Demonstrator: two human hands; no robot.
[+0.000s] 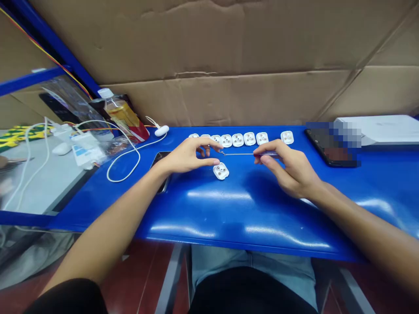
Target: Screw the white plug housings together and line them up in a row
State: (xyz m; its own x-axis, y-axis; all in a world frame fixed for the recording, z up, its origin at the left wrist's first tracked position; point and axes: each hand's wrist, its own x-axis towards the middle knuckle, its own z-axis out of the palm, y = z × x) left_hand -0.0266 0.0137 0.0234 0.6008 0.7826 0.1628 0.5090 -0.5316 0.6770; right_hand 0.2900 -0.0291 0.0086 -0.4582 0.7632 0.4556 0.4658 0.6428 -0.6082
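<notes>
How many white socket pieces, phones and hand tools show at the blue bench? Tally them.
White socket pieces: 9
Phones: 2
Hand tool: 1
Total: 12

Cardboard wall [222, 39], blue bench [278, 218], red floor [140, 279]

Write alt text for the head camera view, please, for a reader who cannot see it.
Two bare hands work over a blue table: the right hand holds a thin metal pick with a dark handle, and the left hand is close above a white plastic socket part. Similar parts lie in a row behind, against brown cardboard.
</notes>
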